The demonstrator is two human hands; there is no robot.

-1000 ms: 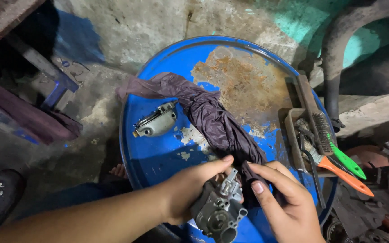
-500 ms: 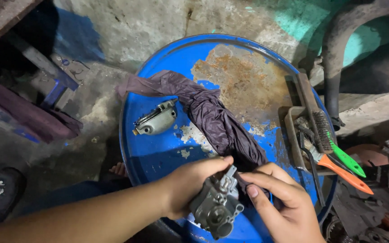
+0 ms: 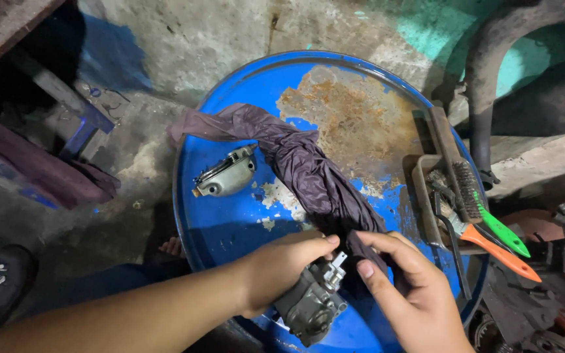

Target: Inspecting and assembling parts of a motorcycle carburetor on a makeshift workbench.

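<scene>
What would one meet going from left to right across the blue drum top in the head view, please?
Metal cover → dark purple cloth → wire brush → green handle.

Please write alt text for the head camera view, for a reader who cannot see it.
Over a rusty blue drum lid, the left hand grips a grey metal engine part while the right hand pinches the end of a twisted dark purple cloth. A small metal cover lies left; brushes rest right.
</scene>
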